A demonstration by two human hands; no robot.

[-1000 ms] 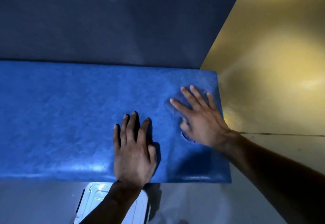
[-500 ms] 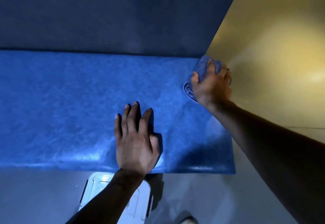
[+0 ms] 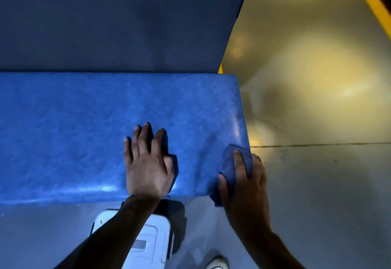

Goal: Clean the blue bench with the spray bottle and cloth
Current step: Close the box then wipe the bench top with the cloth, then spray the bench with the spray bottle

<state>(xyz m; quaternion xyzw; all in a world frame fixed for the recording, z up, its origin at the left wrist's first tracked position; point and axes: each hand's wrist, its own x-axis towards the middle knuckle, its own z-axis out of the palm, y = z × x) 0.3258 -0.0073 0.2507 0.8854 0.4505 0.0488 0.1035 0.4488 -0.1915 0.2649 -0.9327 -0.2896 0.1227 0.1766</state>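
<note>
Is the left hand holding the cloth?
No, the left hand lies flat on the blue bench; the right hand grips the cloth.

Looking down, I see blue bench (image 3: 74, 131) running across view, darker backrest (image 3: 116, 19) behind. Left hand (image 3: 148, 163) flat on seat, fingers spread. Right hand (image 3: 243, 184) grips bunched blue cloth (image 3: 229, 163) at bench's near right corner. White box (image 3: 148, 243) on grey floor (image 3: 317, 205) below left forearm.
</note>
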